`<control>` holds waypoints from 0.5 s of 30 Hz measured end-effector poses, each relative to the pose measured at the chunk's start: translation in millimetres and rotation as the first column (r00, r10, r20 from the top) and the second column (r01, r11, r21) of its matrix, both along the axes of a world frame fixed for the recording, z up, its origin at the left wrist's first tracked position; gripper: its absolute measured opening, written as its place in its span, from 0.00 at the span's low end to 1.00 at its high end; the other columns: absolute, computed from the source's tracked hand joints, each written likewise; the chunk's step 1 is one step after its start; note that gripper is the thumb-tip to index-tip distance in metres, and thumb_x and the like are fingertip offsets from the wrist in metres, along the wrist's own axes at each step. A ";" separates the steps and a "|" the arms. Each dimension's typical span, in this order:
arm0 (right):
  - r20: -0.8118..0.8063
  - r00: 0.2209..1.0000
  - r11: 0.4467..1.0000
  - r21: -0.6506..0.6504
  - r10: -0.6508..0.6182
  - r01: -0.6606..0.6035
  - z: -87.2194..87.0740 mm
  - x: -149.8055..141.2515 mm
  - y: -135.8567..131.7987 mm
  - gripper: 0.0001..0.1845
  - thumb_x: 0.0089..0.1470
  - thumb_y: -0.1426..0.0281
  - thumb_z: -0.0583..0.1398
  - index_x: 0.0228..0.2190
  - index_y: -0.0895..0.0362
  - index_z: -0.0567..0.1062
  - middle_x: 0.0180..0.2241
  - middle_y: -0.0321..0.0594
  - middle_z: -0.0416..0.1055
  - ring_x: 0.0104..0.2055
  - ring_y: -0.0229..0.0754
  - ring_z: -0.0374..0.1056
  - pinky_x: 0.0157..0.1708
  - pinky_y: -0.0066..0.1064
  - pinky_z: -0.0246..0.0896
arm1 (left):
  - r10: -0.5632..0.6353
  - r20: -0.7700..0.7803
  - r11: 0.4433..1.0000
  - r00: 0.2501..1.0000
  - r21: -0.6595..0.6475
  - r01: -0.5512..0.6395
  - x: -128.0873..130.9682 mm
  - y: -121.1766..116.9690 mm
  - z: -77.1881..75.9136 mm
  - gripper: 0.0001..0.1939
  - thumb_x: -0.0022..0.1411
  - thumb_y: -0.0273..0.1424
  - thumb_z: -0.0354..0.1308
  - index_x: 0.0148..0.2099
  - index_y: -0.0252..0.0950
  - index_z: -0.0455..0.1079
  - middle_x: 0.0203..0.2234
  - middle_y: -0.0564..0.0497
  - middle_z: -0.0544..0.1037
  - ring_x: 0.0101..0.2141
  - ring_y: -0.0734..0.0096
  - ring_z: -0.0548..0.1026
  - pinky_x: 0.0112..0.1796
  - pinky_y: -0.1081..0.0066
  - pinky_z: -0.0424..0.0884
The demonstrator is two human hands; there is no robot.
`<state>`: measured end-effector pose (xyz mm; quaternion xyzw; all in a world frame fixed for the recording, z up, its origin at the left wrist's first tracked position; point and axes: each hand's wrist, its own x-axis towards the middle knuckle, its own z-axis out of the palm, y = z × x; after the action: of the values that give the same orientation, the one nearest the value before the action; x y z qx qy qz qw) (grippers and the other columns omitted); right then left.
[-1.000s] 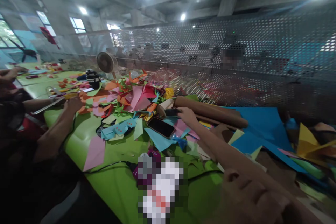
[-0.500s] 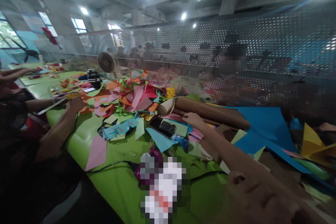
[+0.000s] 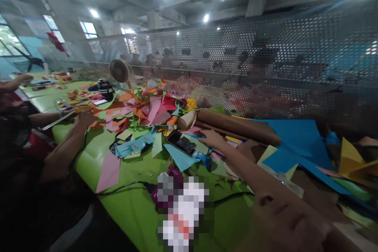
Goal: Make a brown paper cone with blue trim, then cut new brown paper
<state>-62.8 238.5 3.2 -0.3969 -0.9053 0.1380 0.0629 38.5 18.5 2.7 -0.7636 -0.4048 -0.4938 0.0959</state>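
Note:
My right hand (image 3: 211, 137) reaches out from the lower right and lies open, fingers flat on loose coloured paper scraps. Its fingertips point at a black phone (image 3: 178, 139) just to its left. A small dark object (image 3: 189, 145) lies on the phone's near end. Behind the hand is a brown paper roll (image 3: 239, 126). My left hand is not in view. A blurred skin-coloured mass at the bottom right is part of my arm.
The green table (image 3: 132, 212) carries a heap of coloured paper pieces (image 3: 147, 112), a large blue sheet (image 3: 298, 141) and a black cable (image 3: 124, 187). A co-worker's hand (image 3: 84, 118) works at the left. A small fan (image 3: 119, 71) stands before a perforated metal partition (image 3: 265, 67).
My right hand held a small dark object near the roll's end, then set it on the phone and now rests open beside it. A pale green paper now lies by the phone.

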 end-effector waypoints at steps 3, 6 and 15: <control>-0.011 0.986 0.985 0.038 -0.166 0.166 2.3 7.6 1.4 0.18 0.62 0.63 0.59 0.51 0.57 0.71 0.53 0.45 0.69 0.51 0.48 0.68 0.51 0.48 0.66 | 0.009 0.018 1.000 1.000 -0.020 -0.009 -3.7 -1.1 2.2 0.10 0.59 0.36 0.55 0.42 0.40 0.73 0.21 0.56 0.75 0.25 0.74 0.72 0.29 0.68 0.59; -0.042 0.958 0.959 0.009 -0.283 0.284 5.0 13.7 6.0 0.17 0.62 0.62 0.59 0.50 0.58 0.71 0.52 0.45 0.69 0.50 0.47 0.69 0.50 0.48 0.66 | 0.027 0.025 1.000 0.999 -0.010 -0.026 -1.0 -0.3 4.8 0.08 0.58 0.36 0.57 0.38 0.40 0.73 0.20 0.57 0.74 0.24 0.75 0.72 0.29 0.69 0.58; -0.452 0.860 0.934 -0.350 -0.237 0.073 5.9 3.4 9.6 0.19 0.62 0.63 0.60 0.51 0.58 0.70 0.51 0.44 0.69 0.48 0.48 0.70 0.46 0.44 0.69 | -0.022 0.070 1.000 0.997 -0.019 0.023 -2.2 -2.4 9.3 0.07 0.57 0.34 0.59 0.39 0.39 0.73 0.20 0.57 0.76 0.25 0.76 0.73 0.33 0.68 0.61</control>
<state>-59.3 248.0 9.2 -0.4266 -0.7897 0.3733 0.2345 36.3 16.2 12.1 -0.7513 -0.4041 -0.5173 0.0686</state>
